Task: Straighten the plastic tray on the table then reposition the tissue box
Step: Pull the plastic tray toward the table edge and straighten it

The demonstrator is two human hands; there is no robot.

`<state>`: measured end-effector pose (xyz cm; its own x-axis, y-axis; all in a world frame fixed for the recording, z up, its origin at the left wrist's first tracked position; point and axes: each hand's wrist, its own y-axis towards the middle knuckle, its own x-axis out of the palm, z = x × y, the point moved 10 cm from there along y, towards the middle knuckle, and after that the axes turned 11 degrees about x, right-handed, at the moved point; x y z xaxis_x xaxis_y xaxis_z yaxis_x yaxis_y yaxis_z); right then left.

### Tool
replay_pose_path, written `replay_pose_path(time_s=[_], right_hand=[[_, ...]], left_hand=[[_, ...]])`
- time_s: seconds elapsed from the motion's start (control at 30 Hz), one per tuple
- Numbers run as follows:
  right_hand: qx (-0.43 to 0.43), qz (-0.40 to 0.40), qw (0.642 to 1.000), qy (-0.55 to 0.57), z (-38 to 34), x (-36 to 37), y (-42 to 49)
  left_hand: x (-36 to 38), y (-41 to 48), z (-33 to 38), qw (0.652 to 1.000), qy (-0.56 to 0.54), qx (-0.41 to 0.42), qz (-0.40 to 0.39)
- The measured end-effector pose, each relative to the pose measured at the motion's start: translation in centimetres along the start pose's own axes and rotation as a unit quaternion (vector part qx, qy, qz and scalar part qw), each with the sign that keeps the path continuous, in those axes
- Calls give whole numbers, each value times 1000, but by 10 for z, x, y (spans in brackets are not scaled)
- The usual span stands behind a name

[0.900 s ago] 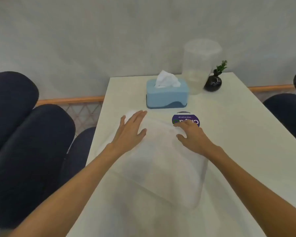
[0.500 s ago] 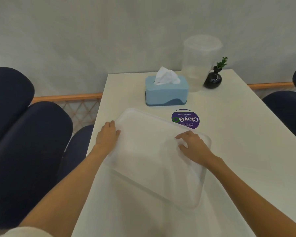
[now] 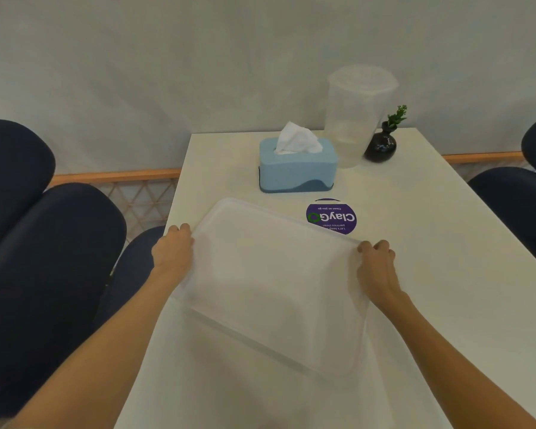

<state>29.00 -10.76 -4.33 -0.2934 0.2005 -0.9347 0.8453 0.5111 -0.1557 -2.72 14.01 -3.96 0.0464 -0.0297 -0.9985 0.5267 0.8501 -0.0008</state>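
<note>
A translucent white plastic tray (image 3: 273, 283) lies skewed on the white table (image 3: 430, 243), its far left corner turned toward the tissue box. My left hand (image 3: 173, 250) grips the tray's left edge. My right hand (image 3: 376, 267) grips its right corner. The light blue tissue box (image 3: 297, 167) stands beyond the tray near the table's far end, a white tissue sticking out of its top.
A round purple sticker (image 3: 331, 216) sits on the table, partly under the tray's far edge. A tall clear plastic container (image 3: 358, 114) and a small black vase with a green sprig (image 3: 381, 145) stand at the far right. Dark blue chairs (image 3: 50, 243) flank both sides.
Both hands slid off the tray's top outward to its edges and closed on them. The left went to the left edge, the right to the right corner.
</note>
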Motion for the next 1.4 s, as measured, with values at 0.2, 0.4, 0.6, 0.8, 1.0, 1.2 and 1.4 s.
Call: replay_pose_path(time_s=[0.2, 0.4, 0.6, 0.8, 1.0, 1.2, 1.4], right_hand=[[39, -10, 991, 131, 12, -4, -3], [79, -40, 986, 140, 28, 16, -21], [14, -25, 994, 106, -11, -4, 7], [-15, -38, 995, 88, -58, -13, 40], [-15, -52, 993, 101, -79, -4, 69], [-19, -40, 995, 94, -81, 5, 78], [-26, -32, 997, 72, -83, 11, 78]], left_hand=[[-1, -10, -8, 1000, 12, -11, 3], [-3, -28, -25, 998, -18, -55, 5], [-1, -55, -45, 992, -79, -98, 11], [1, -63, -55, 983, -128, -132, 13], [-10, -38, -63, 979, -141, -144, 25], [-9, -16, -64, 980, -136, -143, 15], [-2, -13, -63, 981, -136, -135, 16]])
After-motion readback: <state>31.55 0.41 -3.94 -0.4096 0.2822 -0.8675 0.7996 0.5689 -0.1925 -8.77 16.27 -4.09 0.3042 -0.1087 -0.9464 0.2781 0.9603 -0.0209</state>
